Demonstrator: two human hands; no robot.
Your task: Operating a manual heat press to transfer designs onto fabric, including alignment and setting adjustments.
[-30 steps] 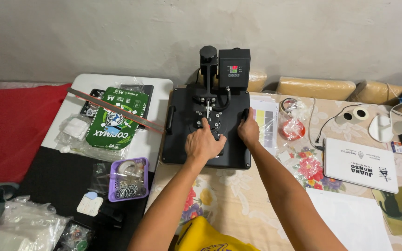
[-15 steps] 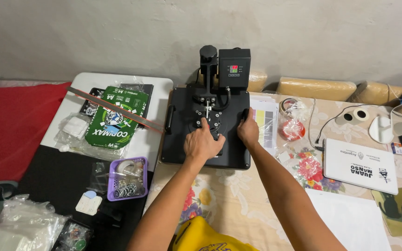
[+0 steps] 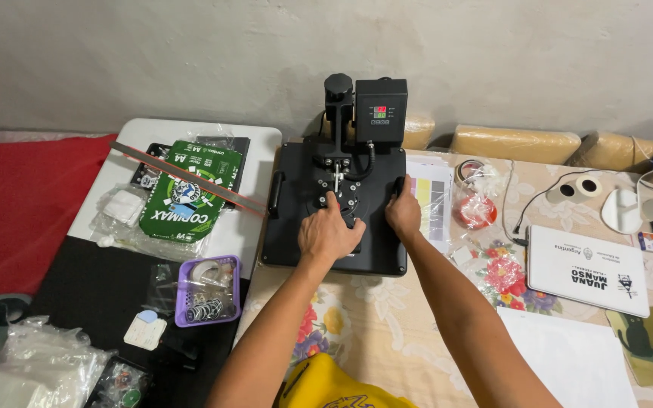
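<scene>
Head view: a black heat press sits at the back of the desk, close to the wall, with both hands on it.
Left hand: lies palm down on the press's top plate, fingers spread loosely, fingertips reaching the round knob at the plate's middle; it grips nothing that can be seen.
Right hand: rests at the right edge of the plate, fingers curled over that edge; whether it clamps the edge tightly cannot be told.
Press relative to hands: directly under both, the left hand near the centre, the right hand at the right rim, the two hands near each other but apart.
Control box: black, with a small lit display, standing on the post behind the plate.
Left of the press: a green paper pack in clear wrap, and a purple basket of small bits nearer the person.
Right of the press: a colour-striped sheet just beside the plate, a red tape roll in plastic, and a white laptop further off.
</scene>
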